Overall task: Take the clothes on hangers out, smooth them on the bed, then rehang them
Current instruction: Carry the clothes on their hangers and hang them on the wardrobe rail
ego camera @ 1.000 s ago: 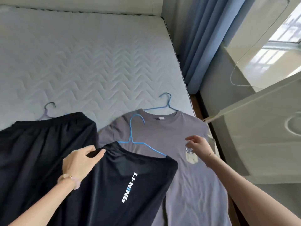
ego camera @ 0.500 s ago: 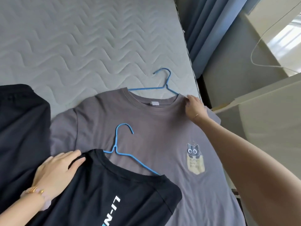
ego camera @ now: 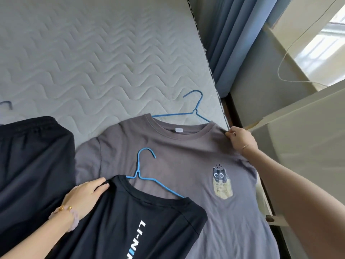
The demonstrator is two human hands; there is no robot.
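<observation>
A grey T-shirt (ego camera: pixel 177 156) with a cat print lies flat on the mattress (ego camera: pixel 97 58), on a blue wire hanger (ego camera: pixel 194 111) whose hook sticks out of the collar. My right hand (ego camera: pixel 240 138) pinches the grey shirt's right shoulder seam near the bed's edge. A black T-shirt (ego camera: pixel 134 221) with white lettering lies partly over the grey one, on a second blue hanger (ego camera: pixel 145 176). My left hand (ego camera: pixel 84 197) rests flat on the black shirt's left shoulder, fingers together, holding nothing.
A black garment (ego camera: pixel 33 165) with an elastic waistband lies at the left, a dark hanger hook (ego camera: pixel 6 104) beyond it. Blue curtains (ego camera: pixel 235 40) hang right of the bed. A pale open door panel (ego camera: pixel 302 146) stands close at the right, across a narrow floor gap.
My right hand moved from the cat pocket up to the grey shirt's right shoulder and took hold of it. My left hand stayed on the black shirt's shoulder. The camera leaned in.
</observation>
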